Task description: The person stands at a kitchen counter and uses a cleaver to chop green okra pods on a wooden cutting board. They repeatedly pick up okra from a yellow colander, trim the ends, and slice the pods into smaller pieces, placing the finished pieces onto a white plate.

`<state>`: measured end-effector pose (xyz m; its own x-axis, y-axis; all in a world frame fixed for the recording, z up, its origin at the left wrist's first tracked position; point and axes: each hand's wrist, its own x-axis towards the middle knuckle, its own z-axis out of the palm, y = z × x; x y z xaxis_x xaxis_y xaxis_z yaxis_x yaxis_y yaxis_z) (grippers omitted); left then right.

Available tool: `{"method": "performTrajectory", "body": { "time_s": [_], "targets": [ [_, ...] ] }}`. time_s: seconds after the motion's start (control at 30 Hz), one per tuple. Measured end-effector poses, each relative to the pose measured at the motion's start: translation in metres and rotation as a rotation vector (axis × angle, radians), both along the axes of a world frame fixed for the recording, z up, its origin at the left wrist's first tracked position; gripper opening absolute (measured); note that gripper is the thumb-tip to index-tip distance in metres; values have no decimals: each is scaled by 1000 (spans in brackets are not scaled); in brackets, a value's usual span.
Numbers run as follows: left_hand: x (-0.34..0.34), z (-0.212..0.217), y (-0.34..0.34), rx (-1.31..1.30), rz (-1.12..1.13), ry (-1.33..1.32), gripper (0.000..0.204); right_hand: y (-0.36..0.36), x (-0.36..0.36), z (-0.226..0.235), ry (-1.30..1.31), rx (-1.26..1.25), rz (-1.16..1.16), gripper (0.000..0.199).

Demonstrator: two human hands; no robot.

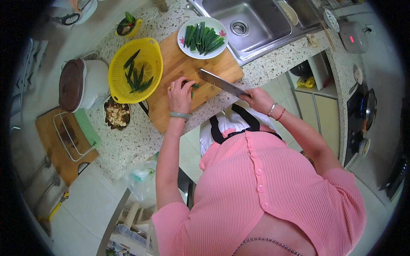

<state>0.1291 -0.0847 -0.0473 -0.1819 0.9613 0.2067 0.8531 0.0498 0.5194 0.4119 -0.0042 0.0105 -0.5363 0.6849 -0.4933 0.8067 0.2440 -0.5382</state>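
Across the wooden board (230, 70), our left hand (180, 94) pins a green pod (195, 85) jutting rightward; our right hand (259, 100) clamps a knife (223, 82)

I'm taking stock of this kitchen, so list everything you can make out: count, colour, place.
counter: 1, speckled pale, under the board
cutting board: 1, light brown, centre
knife: 1, silver, over the board
plate: 1, white and pink, board's far end
cut pods: many, green, on the plate
colander: 1, yellow, left of the plate
pods: several, green, in the colander
lidded pot: 1, white and brown, left of the colander
sink: 1, silver, right of the plate
second board: 1, brown, far left
wok: 1, dark, far right
left hand: 1, bare, on a green piece
right hand: 1, bare, gripping the knife
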Motion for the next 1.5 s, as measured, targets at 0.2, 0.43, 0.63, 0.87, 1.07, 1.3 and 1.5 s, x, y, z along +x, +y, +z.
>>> {"method": "performTrajectory", "body": {
  "time_s": [0.2,0.43,0.63,0.87,1.07,1.3,1.5],
  "targets": [
    [4,-8,-8,134,147,-332,15,-5,-15,10,69,44,7,27],
    [7,-16,-5,203,201,-250,11,-10,-24,6,100,48,66,27],
    [7,-17,-6,197,192,-233,10,-11,-29,10,87,-190,-48,28],
    [4,-21,-9,211,164,-256,10,-11,-41,13,17,-272,-45,30],
    [-1,-14,-10,189,141,-228,9,-7,-23,7,48,-292,-24,26],
    [-7,11,-23,-108,286,-138,23,-1,9,17,72,-233,-74,27],
    [21,9,-6,-185,333,-62,43,-9,-9,-3,95,-202,-91,32]
  ]
}}
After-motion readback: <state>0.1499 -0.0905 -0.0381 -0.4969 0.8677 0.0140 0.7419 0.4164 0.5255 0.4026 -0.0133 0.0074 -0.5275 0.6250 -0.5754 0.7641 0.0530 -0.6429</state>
